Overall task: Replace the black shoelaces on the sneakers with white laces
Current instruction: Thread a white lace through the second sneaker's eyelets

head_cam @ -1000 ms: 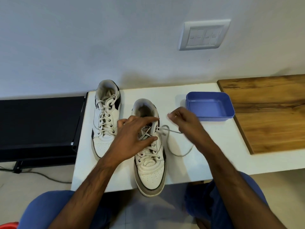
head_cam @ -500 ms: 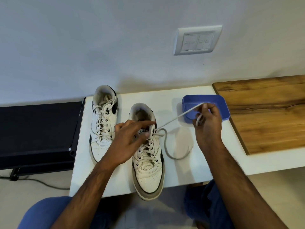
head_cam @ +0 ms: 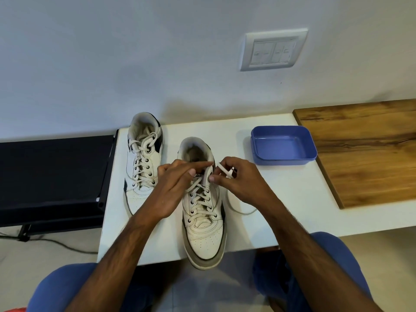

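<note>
- Two sneakers are set on the white counter (head_cam: 281,212) in the middle of the frame, both threaded with white laces.
- The near sneaker (head_cam: 203,235) lies centre frame, its toe overhanging the counter's lower edge; both hands are held over its upper eyelets.
- The left hand (head_cam: 173,188) is curled over the tongue area, forefinger stretched toward the right; what it grasps, if anything, cannot be told.
- The right hand (head_cam: 243,181) is closed around the free end of the lace (head_cam: 222,168), pinched just right of the top eyelets.
- A slack loop of that lace trails on the counter right of the sneaker, partly hidden by the right wrist.
- The far sneaker (head_cam: 143,163) stands left of centre, apart from both hands, fully laced.
- A blue tray (head_cam: 283,161) sits to the right of the hands, beside a wooden board (head_cam: 364,154) cut off by the right edge.
- No brand or writing can be read on the sneakers; the wall switch plate (head_cam: 273,50) in the upper right bears no legible marks.
</note>
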A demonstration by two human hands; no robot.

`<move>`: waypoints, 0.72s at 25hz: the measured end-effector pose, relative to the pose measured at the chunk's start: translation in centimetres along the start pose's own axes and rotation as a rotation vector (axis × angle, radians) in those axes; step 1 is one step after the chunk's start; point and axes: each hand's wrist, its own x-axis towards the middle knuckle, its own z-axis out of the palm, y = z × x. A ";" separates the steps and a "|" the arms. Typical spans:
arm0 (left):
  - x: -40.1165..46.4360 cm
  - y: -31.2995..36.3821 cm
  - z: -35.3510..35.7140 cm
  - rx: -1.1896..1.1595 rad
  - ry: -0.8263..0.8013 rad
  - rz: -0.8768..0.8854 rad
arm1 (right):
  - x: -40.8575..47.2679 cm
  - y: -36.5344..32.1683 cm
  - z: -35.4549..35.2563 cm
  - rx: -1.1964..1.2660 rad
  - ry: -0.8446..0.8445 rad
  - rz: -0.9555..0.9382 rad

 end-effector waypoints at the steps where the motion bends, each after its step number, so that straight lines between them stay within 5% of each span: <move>1: 0.0 -0.2 -0.1 -0.008 0.001 0.000 | 0.1 0.0 0.2 -0.034 0.007 -0.009; 4: 0.0 -0.5 -0.1 -0.016 -0.003 0.002 | 0.3 -0.1 0.3 -0.021 -0.030 -0.001; 9: 0.3 -0.6 0.3 0.043 -0.011 0.062 | 0.1 -0.4 -2.4 0.461 0.084 0.166; 15: 0.1 -0.6 0.0 0.238 -0.012 0.132 | 0.4 -0.3 -2.4 0.039 0.020 0.176; 18: -0.1 -0.5 0.8 0.506 -0.028 0.206 | 0.7 0.1 -4.2 0.175 0.133 0.230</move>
